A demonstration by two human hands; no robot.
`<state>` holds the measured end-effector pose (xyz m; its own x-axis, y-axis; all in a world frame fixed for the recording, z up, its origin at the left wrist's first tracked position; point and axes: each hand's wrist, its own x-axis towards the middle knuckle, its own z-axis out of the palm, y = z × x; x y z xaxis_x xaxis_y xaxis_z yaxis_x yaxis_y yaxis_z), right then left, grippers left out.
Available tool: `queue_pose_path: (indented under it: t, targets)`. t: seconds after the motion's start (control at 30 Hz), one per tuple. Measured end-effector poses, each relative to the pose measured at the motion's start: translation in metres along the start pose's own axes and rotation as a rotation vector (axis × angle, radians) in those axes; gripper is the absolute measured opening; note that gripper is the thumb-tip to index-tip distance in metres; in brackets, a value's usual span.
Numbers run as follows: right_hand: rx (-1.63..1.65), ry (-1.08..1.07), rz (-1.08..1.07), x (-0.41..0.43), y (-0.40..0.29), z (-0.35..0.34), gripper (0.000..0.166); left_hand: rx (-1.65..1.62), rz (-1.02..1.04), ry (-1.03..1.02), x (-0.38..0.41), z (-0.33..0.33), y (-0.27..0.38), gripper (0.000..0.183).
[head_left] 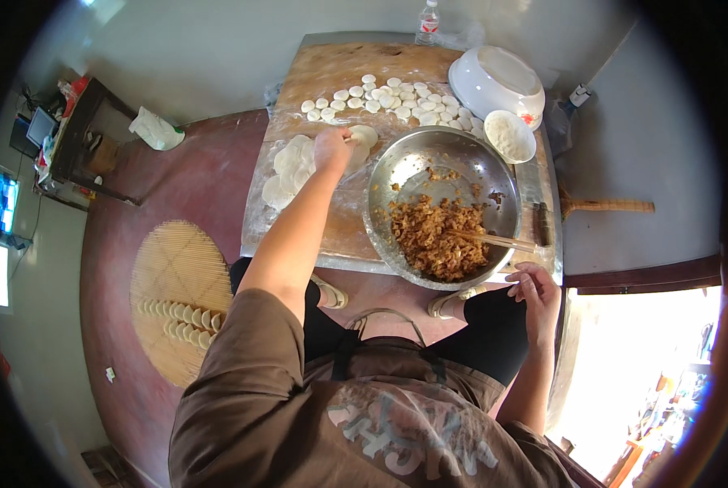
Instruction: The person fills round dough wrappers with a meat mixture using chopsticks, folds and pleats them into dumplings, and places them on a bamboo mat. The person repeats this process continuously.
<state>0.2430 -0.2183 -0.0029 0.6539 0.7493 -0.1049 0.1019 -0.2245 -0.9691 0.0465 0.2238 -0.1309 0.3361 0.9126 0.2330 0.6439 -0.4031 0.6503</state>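
My left hand (332, 150) reaches over the floured board and pinches the edge of a round dough wrapper (364, 135). Left of that hand lies an overlapping spread of rolled wrappers (289, 168). A wide stainless steel bowl (383, 183) stands to the right, partly filled with brown minced filling (431, 235). A pair of chopsticks (510, 243) rests in the filling, their ends over the rim. My right hand (536, 294) is held by the table's front right corner, below the bowl, fingers loosely apart and nothing in it.
Several small dough discs (400, 100) lie across the board (339, 67). At its right are an upturned white enamel basin (492, 79), a bowl of flour (509, 137) and a rolling pin (542, 224). A plastic bottle (427, 24) stands behind. Filled dumplings (184, 313) sit on a round reed mat (174, 262) at left.
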Motion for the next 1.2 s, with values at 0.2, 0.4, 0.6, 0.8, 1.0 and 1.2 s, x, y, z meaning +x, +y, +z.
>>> queue_pose_path:
  t: [0.2, 0.4, 0.6, 0.8, 1.0, 1.2]
  targets:
    - [-0.061, -0.026, 0.015, 0.000, 0.016, 0.000, 0.018, -0.661, -0.264, 0.109, -0.061, -0.077, -0.001, 0.024]
    - [-0.098, -0.065, -0.027, 0.013, 0.024, 0.006, 0.020, 0.072, -0.305, 0.238, -0.160, -0.117, -0.082, 0.021]
    - [-0.076, -0.080, 0.007, 0.021, 0.029, 0.011, 0.027, 0.234, -0.413, 0.486, -0.181, -0.132, -0.117, 0.028]
    - [0.073, -0.087, 0.099, 0.023, 0.020, 0.028, 0.039, -0.414, -0.622, 0.580, -0.162, -0.121, -0.177, 0.023]
    - [0.117, -0.088, 0.079, 0.025, 0.017, 0.036, 0.043, -0.675, -0.550, 0.511, -0.171, -0.121, -0.182, 0.020]
    - [0.129, -0.083, 0.045, 0.031, 0.019, 0.045, 0.041, -0.339, -0.386, 0.348, -0.182, -0.138, -0.170, 0.027]
